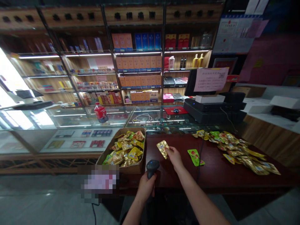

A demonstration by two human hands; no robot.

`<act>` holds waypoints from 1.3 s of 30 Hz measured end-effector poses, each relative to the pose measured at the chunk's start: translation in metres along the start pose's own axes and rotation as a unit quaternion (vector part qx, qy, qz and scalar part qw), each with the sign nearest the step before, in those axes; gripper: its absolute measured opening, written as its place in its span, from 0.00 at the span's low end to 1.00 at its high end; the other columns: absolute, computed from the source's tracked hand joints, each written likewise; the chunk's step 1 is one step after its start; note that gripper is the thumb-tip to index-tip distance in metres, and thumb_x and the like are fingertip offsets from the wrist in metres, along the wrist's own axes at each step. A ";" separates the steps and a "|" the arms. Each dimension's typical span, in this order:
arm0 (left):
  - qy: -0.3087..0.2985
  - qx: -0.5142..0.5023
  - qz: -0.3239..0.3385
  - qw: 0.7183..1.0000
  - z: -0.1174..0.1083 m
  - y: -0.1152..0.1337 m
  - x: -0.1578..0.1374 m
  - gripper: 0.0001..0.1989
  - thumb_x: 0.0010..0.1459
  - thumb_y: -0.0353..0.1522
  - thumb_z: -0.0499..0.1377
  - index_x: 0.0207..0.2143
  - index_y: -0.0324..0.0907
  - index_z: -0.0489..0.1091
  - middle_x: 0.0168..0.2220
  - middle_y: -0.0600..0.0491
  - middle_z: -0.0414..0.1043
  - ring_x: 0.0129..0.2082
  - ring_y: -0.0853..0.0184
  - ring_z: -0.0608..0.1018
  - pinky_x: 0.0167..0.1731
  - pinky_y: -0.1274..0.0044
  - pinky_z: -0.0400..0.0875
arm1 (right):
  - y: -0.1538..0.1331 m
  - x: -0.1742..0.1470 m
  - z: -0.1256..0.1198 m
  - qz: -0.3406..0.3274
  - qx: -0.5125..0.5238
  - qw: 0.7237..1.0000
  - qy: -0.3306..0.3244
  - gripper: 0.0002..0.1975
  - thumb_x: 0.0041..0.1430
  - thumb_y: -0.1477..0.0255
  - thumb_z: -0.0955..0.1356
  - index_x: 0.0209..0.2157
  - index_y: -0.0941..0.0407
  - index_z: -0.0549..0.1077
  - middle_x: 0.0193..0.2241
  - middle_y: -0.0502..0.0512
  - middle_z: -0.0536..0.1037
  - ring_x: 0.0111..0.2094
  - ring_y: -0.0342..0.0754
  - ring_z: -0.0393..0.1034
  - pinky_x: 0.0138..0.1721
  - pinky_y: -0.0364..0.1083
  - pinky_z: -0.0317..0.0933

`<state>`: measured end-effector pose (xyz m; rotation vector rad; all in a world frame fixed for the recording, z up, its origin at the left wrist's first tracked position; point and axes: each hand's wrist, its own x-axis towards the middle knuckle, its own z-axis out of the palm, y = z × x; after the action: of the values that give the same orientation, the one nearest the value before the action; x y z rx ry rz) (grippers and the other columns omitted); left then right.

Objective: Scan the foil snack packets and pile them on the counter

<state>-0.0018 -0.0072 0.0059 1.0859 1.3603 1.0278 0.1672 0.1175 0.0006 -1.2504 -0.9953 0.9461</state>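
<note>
My left hand point(147, 185) is wrapped round the handle of a dark barcode scanner point(152, 165), its head pointing away from me. Between thumb and fingers of my right hand point(173, 157) is a gold snack packet point(162, 149), held over the dark red table point(175, 178) in front of the scanner. Left of both hands stands an open cardboard box point(138, 169) full of gold, yellow and green packets point(127, 147). A single green packet point(195, 157) lies on the table to the right of my right hand. Farther right, gold packets point(241, 151) are spread in a loose pile.
Behind the table runs a glass display counter point(117, 114) with a red-labelled bottle point(100, 113) on it. A monitor with a paper notice point(211, 79) stands above a black cash drawer point(211, 109). A thin cable point(200, 153) hangs across the table. Stocked shelves point(140, 72) line the wall.
</note>
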 end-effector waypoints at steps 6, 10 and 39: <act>0.030 0.022 -0.019 0.999 -0.002 -0.002 0.004 0.13 0.55 0.43 0.60 0.31 0.43 0.65 0.11 0.61 0.63 0.07 0.69 0.66 0.10 0.80 0.55 | -0.072 0.020 0.136 0.013 -0.002 0.985 -0.175 0.16 0.68 0.63 0.69 0.51 0.57 0.73 0.46 0.55 0.78 0.40 0.48 0.77 0.41 0.51 0.74; 0.026 0.034 -0.010 0.999 -0.006 -0.002 0.006 0.14 0.53 0.45 0.59 0.29 0.44 0.65 0.11 0.60 0.64 0.09 0.67 0.68 0.12 0.79 0.58 | -0.092 0.030 0.156 -0.025 -0.081 0.981 -0.175 0.15 0.67 0.64 0.70 0.51 0.57 0.73 0.48 0.56 0.78 0.44 0.49 0.76 0.45 0.53 0.73; -0.022 -0.005 0.015 1.000 0.006 0.003 -0.031 0.27 0.50 0.57 0.61 0.30 0.43 0.65 0.12 0.62 0.62 0.07 0.73 0.63 0.10 0.82 0.53 | 0.018 -0.017 -0.081 -0.008 0.098 0.992 0.077 0.28 0.48 0.59 0.72 0.51 0.51 0.73 0.42 0.54 0.81 0.42 0.53 0.76 0.42 0.49 0.68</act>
<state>0.0054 -0.0367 0.0154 1.1193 1.3049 1.0260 0.2390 0.0793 -0.0222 -1.1303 -0.7699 0.8986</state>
